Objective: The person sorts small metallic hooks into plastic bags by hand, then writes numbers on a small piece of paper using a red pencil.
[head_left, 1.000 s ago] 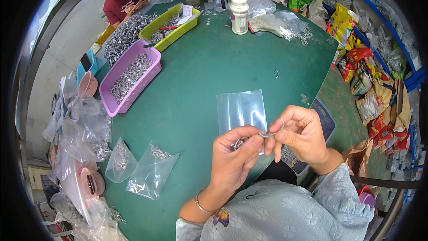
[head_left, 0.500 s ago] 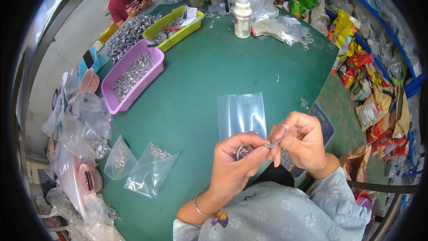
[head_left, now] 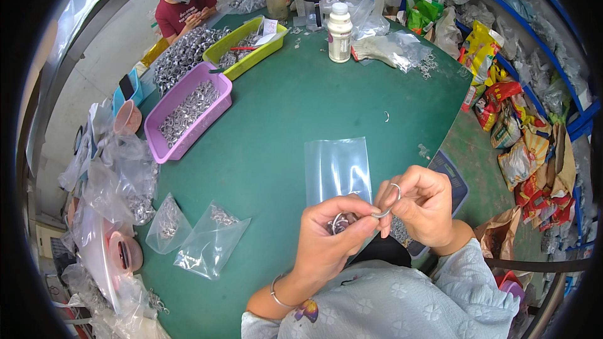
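Both hands meet low over a green desk [head_left: 282, 119]. The left hand [head_left: 330, 238] is cupped around small metal rings [head_left: 342, 223] and the bottom edge of a clear plastic bag [head_left: 338, 169]. The right hand [head_left: 421, 204] pinches one ring [head_left: 394, 189]. Two filled bags [head_left: 195, 235] lie to the left, a purple tray [head_left: 188, 113] beyond.

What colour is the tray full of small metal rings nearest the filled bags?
Purple-pink: the tray shows clearly in the head view, beside a yellow-green tray.

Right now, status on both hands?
Left hand cupping metal rings. Right hand pinching one ring. Clear plastic bag flat on table, unobstructed.
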Demonstrator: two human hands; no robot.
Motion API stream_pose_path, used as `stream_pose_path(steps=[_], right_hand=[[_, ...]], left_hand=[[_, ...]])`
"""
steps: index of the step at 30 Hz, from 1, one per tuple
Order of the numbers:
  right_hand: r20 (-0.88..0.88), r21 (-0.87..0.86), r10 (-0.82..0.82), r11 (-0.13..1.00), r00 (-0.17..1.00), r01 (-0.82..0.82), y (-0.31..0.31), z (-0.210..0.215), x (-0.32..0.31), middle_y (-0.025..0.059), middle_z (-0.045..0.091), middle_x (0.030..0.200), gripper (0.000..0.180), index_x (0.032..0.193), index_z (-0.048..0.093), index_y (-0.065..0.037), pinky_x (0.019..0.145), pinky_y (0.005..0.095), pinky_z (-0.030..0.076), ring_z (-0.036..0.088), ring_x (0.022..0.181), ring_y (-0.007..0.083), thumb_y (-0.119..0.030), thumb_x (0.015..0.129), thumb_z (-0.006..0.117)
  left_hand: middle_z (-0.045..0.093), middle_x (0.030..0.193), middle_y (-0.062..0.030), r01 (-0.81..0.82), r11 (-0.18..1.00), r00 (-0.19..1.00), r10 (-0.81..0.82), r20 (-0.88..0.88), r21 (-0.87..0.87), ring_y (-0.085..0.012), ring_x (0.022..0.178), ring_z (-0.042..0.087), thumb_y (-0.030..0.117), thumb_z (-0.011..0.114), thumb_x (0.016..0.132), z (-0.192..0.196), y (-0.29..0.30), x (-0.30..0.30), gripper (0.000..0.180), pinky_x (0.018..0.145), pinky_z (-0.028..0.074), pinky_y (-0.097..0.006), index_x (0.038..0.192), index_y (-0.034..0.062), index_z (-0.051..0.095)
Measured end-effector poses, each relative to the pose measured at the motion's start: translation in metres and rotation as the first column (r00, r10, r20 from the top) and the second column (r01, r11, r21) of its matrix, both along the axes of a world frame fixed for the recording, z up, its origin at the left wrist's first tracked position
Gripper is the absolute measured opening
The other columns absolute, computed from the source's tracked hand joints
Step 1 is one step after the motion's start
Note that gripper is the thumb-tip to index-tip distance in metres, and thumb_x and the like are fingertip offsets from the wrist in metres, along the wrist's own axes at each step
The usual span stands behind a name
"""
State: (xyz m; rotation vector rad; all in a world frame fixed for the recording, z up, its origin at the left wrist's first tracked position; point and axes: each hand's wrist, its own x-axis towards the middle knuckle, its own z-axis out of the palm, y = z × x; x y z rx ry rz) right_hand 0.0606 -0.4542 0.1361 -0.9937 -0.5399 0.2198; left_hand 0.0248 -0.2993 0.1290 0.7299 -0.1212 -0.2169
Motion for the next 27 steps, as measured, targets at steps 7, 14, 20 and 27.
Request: stream_pose_path(steps=[7,14,20,27], right_hand=[[0.023,0.004,-0.01,1.0,1.0,0.01,0.0,0.0,-0.002,0.0164,0.059,0.086,0.008,0.088,0.051,0.006,0.053,0.0271,0.053,0.062,0.072,0.0196,0.003,0.083,0.056],[-0.016,0.003,-0.028,1.0,0.999,0.028,0.001,0.0,-0.003,0.0157,0.06,0.085,0.009,0.087,0.052,0.006,0.053,0.027,0.053,0.062,0.071,0.0198,0.005,0.08,0.058],[0.736,-0.226,-0.244,0.791,0.632,0.569,0.0,-0.019,0.007,0.0128,0.062,0.076,0.018,0.08,0.062,0.004,0.055,0.0297,0.047,0.06,0.066,0.0228,0.005,0.065,0.07],[0.355,-0.553,-0.605,0.478,0.713,0.682,-0.029,-0.096,0.079,0.0117,0.062,0.078,0.015,0.087,0.064,0.001,0.059,0.0293,0.046,0.059,0.068,0.0195,-0.011,0.077,0.062]], left_hand=[[0.057,0.078,-0.0048,0.002,1.0,1.0,-0.002,0.005,0.024,-0.001,0.05,0.04,-0.006,0.058,0.08,0.001,0.001,-0.002,0.01,0.041,0.028,-0.016,0.089,-0.0018,0.06],[0.057,0.078,-0.0047,0.011,1.0,1.0,-0.011,-0.021,-0.001,-0.0009,0.05,0.037,-0.003,0.057,0.082,-0.002,0.001,-0.002,0.011,0.041,0.026,-0.016,0.093,-0.0017,0.059],[0.052,0.072,-0.0028,-0.02,1.0,0.977,0.02,-0.211,0.0,-0.0013,0.049,0.032,0.009,0.051,0.089,-0.012,-0.011,0.004,0.015,0.038,0.021,-0.015,0.097,-0.0024,0.055],[0.045,0.078,-0.0065,-0.107,0.96,0.908,-0.013,-0.42,-0.26,-0.0066,0.055,0.036,0.01,0.046,0.087,-0.053,-0.005,0.03,0.009,0.035,0.027,-0.016,0.087,0.0008,0.048]])
